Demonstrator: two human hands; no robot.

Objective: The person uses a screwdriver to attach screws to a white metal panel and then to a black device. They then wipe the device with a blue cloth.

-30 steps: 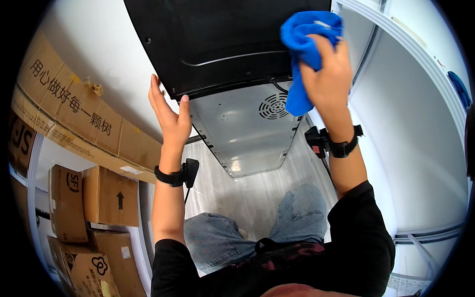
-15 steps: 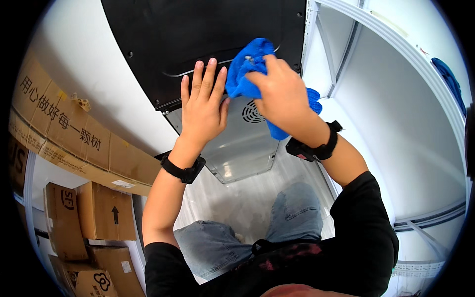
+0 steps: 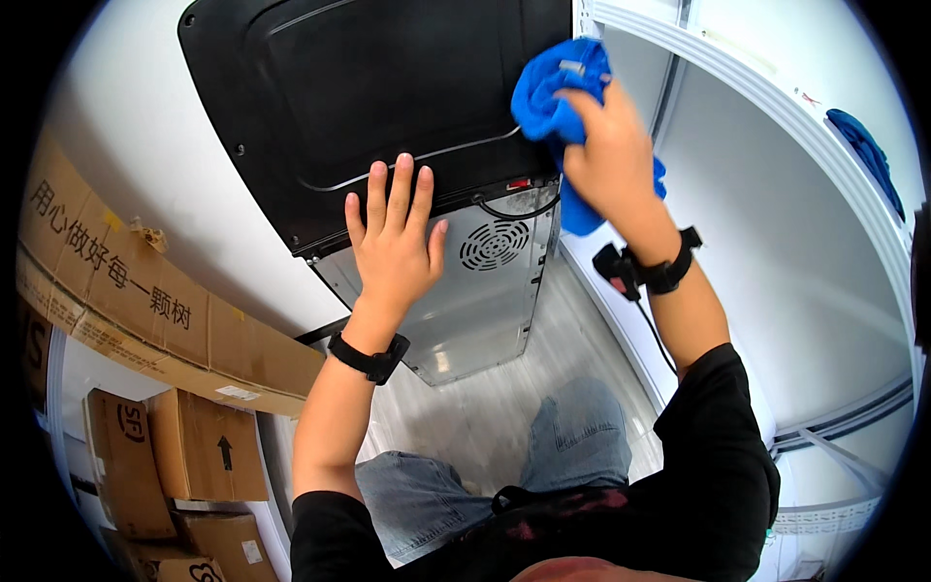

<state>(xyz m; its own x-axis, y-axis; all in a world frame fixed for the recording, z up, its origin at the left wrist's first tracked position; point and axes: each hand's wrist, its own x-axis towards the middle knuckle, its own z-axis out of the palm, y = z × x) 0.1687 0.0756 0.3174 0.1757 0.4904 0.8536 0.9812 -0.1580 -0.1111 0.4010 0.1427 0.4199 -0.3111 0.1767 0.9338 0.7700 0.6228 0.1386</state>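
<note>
A tall appliance with a black upper panel (image 3: 388,87) and a grey metal lower part (image 3: 465,320) stands before me. My left hand (image 3: 393,242) lies with fingers spread at the panel's lower edge, holding nothing. In my right hand (image 3: 616,150) is a bunched blue cloth (image 3: 553,97), pressed at the panel's right edge; part of the cloth hangs below the hand. Below the panel show a red switch (image 3: 520,183), a black cable (image 3: 514,215) and a round slotted vent (image 3: 495,244). Both wrists wear black straps.
To the left, a long cardboard box (image 3: 155,272) lies above several smaller cartons (image 3: 218,446). A white metal rack (image 3: 776,87) stands close on the right, with a dark blue cloth (image 3: 866,155) at its far edge. The floor (image 3: 485,427) is grey wood-patterned.
My right hand has moved the blue cloth to the right and up, toward the panel's edge. The red switch and cable now show. My left hand is slightly lower in the picture, fingers still spread.
</note>
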